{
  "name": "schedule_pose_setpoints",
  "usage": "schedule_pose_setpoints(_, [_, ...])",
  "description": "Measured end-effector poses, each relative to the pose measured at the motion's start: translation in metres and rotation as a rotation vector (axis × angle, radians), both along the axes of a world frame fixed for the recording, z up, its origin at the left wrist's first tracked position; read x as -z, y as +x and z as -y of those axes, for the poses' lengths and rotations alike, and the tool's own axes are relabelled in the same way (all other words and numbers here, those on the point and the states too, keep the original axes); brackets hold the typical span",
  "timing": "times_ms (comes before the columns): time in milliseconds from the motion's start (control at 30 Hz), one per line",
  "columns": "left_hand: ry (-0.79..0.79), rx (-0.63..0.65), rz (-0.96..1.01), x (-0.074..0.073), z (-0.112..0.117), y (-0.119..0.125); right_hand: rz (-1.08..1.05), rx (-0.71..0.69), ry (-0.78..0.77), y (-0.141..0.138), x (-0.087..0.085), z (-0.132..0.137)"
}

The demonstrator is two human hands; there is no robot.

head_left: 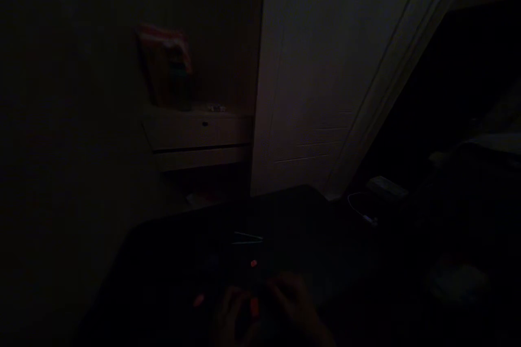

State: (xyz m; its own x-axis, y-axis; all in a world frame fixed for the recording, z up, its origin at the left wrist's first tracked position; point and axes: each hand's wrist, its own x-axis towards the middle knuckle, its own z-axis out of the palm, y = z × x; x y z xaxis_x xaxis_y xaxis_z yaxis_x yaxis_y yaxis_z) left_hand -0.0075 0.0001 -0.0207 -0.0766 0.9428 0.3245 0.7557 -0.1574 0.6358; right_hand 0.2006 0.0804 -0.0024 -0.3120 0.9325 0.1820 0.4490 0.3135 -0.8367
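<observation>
The view is very dark. At the bottom, my left hand (231, 312) is curled, with a small orange-red piece (254, 307) at its fingertips and thumb; its kind is too dim to tell. To the right, my right hand (293, 299) has its fingers drawn together, and anything in them is lost in the dark. Ahead of both hands a small red bit (253, 263) lies on the dark table (293, 217). Another reddish piece (198, 300) is left of my left hand. Two thin pale sticks (248, 241) lie farther off, nearly meeting at their right ends.
Behind the table stand a pale door panel (309, 76) and a drawer unit (228, 131). A red-and-white packet (163, 38) and a small item (217, 108) sit on the unit. On the right, a pale box (386, 188) lies near a white cable (356, 206).
</observation>
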Motion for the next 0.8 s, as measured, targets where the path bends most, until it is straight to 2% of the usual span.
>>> schedule_pose_setpoints(100, [0.002, -0.009, 0.033, -0.016, 0.002, -0.002, -0.032, -0.037, -0.007, -0.004, -0.015, 0.001])
schedule_pose_setpoints(200, [0.018, 0.025, 0.033, -0.021, 0.0, -0.001, -0.014, -0.049, 0.025, -0.005, -0.02, 0.002])
schedule_pose_setpoints(433, [0.263, -0.058, -0.025, -0.008, -0.002, 0.008, -0.044, -0.021, 0.002, -0.003, -0.006, 0.002])
schedule_pose_setpoints(600, [0.294, -0.116, -0.095, -0.006, 0.002, 0.013, -0.08, 0.014, -0.071, 0.005, 0.002, 0.018])
schedule_pose_setpoints(733, [0.297, -0.049, -0.133, -0.004, 0.004, 0.011, -0.014, -0.159, -0.151, 0.013, 0.003, 0.027])
schedule_pose_setpoints(800, [0.276, -0.044, -0.124, -0.003, 0.005, 0.009, 0.042, -0.189, -0.143, 0.011, 0.002, 0.026])
